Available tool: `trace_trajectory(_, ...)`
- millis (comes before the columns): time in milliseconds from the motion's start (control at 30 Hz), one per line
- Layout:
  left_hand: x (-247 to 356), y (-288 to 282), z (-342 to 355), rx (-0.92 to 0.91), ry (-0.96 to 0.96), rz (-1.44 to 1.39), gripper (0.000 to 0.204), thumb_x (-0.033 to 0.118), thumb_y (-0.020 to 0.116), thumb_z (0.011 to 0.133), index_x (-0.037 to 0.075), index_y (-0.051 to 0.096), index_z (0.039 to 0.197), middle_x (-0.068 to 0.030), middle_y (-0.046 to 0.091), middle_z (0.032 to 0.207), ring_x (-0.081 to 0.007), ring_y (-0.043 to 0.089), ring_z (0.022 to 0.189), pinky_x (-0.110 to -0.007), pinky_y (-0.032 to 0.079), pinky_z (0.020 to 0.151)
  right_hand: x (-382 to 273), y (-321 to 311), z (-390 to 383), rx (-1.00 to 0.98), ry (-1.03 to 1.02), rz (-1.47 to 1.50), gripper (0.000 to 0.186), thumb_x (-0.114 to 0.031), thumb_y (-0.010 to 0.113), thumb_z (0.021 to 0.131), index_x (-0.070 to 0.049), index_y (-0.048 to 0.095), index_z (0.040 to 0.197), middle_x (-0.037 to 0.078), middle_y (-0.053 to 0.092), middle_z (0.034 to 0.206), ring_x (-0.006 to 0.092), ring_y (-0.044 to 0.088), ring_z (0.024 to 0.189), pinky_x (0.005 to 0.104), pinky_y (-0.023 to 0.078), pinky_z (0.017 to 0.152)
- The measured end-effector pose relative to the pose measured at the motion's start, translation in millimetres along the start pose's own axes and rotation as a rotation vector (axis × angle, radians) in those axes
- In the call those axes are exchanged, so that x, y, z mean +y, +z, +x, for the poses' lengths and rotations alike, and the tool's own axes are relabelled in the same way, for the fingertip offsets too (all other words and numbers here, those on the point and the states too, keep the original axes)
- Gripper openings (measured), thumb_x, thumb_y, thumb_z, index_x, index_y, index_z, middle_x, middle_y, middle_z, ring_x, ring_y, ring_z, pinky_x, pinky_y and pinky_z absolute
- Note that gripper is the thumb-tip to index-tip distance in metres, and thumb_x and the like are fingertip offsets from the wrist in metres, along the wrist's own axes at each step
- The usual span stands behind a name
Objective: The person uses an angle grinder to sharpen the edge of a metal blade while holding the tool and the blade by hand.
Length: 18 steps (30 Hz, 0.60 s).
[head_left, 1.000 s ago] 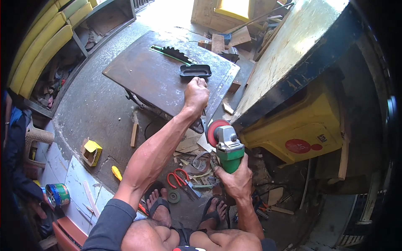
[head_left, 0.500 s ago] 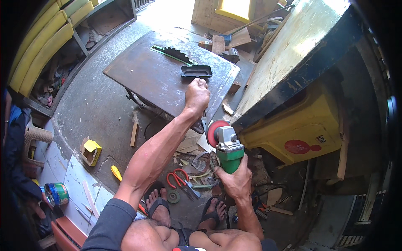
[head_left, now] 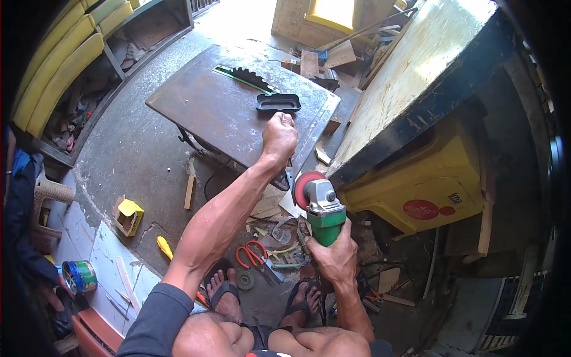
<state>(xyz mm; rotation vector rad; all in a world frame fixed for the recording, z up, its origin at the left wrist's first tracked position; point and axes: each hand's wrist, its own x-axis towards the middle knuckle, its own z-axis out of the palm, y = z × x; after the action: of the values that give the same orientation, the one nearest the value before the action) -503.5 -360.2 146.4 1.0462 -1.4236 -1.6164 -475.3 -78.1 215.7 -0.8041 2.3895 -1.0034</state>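
- At the far left, a tan stool (head_left: 52,191) stands behind a green-banded can (head_left: 82,276), which sits by the pale tiles.
- A small yellow box (head_left: 132,222) lies open on the floor, and a yellow-handled tool (head_left: 163,244) lies nearer the person's left forearm.
- A worn table (head_left: 199,89) fills the upper middle, with a black toothed strip (head_left: 253,77) lying on top.
- On the floor below it are a loose grey disc (head_left: 245,279) and red-handled scissors (head_left: 253,254).
- The left hand (head_left: 279,138) is closed in a fist over the table's near edge, just beside a black tray (head_left: 278,103); I cannot tell what it grips.
- A grinder (head_left: 326,223) is below the table's right corner, its red disc (head_left: 309,187) tilted upright.
- The right hand (head_left: 338,253) grips the grinder's green body.
- Farther right, a yellow panel (head_left: 386,202) leans below a large board (head_left: 416,80).
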Motion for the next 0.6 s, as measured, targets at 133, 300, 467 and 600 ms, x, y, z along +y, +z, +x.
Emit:
trace_trajectory(133,8,2,-7,-0.018,-0.038,-0.005,0.031,0.028,0.043,0.115,0.010,0.052,0.092,0.0011,0.048,0.068,-0.0075,0.038,0.047,-0.027,0.031,0.039,-2,0,0,-0.001,-0.012,0.009,0.078,-0.032,0.084,0.079,-0.003,0.045,0.141,0.028,0.071,0.110,0.0469,0.071,0.101,0.0501,0.056,0.089)
trace_trajectory(300,6,1,-5,-0.001,-0.016,0.015,0.031,0.028,0.042,0.115,0.009,0.052,0.092,0.0013,0.047,0.067,-0.0076,0.038,0.047,-0.028,0.031,0.039,-2,0,0,-0.004,0.020,-0.015,0.079,-0.034,0.084,0.080,-0.003,0.045,0.141,0.028,0.071,0.110,0.0469,0.071,0.102,0.0502,0.055,0.090)
trace_trajectory(467,6,-2,-5,-0.009,-0.020,-0.008,0.031,0.029,0.043,0.115,0.009,0.052,0.092,0.0012,0.048,0.067,-0.0076,0.038,0.046,-0.028,0.032,0.039,-5,1,0,-0.012,0.027,0.009,0.080,-0.034,0.084,0.080,-0.002,0.044,0.142,0.028,0.071,0.112,0.0468,0.071,0.103,0.0504,0.055,0.090)
trace_trajectory(600,9,1,-8,-0.010,-0.022,0.003,0.031,0.028,0.043,0.114,0.009,0.052,0.093,0.0009,0.048,0.067,-0.0075,0.038,0.046,-0.028,0.032,0.039,-3,1,0,-0.010,0.018,-0.011,0.080,-0.034,0.084,0.080,-0.002,0.044,0.142,0.029,0.071,0.112,0.0467,0.071,0.103,0.0507,0.055,0.090)
